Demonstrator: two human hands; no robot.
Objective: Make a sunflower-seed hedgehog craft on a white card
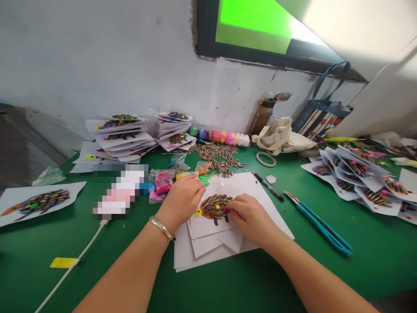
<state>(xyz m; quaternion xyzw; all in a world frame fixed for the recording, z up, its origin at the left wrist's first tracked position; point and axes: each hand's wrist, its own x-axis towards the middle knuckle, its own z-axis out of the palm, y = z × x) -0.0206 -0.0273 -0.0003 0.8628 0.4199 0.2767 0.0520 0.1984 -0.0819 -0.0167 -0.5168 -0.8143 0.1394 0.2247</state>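
A hedgehog figure made of striped sunflower seeds [215, 205] with small coloured clay dots lies on the top sheet of a white paper stack [208, 248]. My left hand [182, 198], a silver bangle on its wrist, rests with curled fingers at the figure's upper left edge, close to a green clay bit [204, 179]. My right hand [249, 215] pinches its fingertips together at the figure's right side; what sits between them is too small to make out.
A loose heap of sunflower seeds [216, 156], clay bags [163, 182] and a row of clay pots [221, 137] lie behind. Finished seed pictures are stacked at left [120, 134] and right [358, 174]. Blue scissors [321, 224], a pen [267, 185], a tape ring [265, 158] and a white cable [74, 265] lie on the green table.
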